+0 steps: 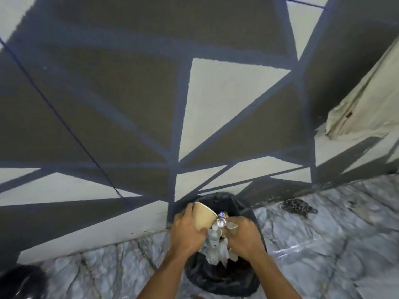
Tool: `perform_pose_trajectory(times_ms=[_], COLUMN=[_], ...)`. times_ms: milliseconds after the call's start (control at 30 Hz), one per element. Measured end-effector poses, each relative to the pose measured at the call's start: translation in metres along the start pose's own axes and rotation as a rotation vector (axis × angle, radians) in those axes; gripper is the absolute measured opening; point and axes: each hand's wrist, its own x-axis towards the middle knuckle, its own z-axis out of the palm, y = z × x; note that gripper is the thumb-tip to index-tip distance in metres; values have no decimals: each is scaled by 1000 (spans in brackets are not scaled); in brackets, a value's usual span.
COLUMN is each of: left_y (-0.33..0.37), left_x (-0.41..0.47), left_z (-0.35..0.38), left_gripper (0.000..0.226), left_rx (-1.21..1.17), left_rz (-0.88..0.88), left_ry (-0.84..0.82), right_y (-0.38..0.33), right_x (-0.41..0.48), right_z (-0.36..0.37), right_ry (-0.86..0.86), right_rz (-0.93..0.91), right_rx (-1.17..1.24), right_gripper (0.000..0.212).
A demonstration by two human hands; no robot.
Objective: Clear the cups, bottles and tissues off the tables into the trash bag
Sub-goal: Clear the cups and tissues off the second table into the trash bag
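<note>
Left hand (pixel 185 233) gripped paper cup (pixel 204 215); right hand (pixel 246 235) clutched bottle (pixel 214 237) and tissues (pixel 223 254), both above trash bag (pixel 216 277) mouth. Judgement: release was best made low over its centre, clear of the rim.

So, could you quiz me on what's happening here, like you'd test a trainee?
1. True or false: the tan paper cup already lies inside the black plastic trash bag.
2. What grips the cup? A. the left hand B. a metal claw C. nothing
3. Fill in: the right hand grips white tissues and a clear plastic ____.

Key: 1 false, it is held above the bag's opening; 2 A; 3 bottle.
</note>
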Motion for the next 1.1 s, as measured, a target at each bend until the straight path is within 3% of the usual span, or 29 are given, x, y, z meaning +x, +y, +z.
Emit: perform_pose_trajectory(times_ms=[100, 300, 367, 467, 600, 800, 967, 1100], left_y=[18, 1, -9, -33, -83, -170, -217, -250], left_x=[29, 34, 30, 20, -16, -138, -276, -399], left_z=[11, 6, -7, -37, -90, -153, -175, -172], left_gripper=[96, 72, 65, 55, 61, 59, 45, 41], left_rx=[1, 30, 19, -7, -7, -87, -107, -105], left_rz=[18, 55, 36, 15, -98, -310, -456, -616], left_ry=[7, 22, 51, 192, 393, 740, 1041, 1178], right_y=[11, -14, -39, -87, -158, -254, -306, -323], right_x=[32, 67, 72, 69, 47, -51, -183, -300], right_z=[-9, -1, 10, 34, 75, 150, 198, 233], right_ry=[1, -110, -143, -234, -380, -578, -739, -841], right_rz=[3, -50, -120, -276, -477, -834, -1140, -1348], right_rx=[-68, -51, -73, -103, -136, -131, -89, -34], right_gripper=[13, 12, 21, 28, 34, 39, 39, 31])
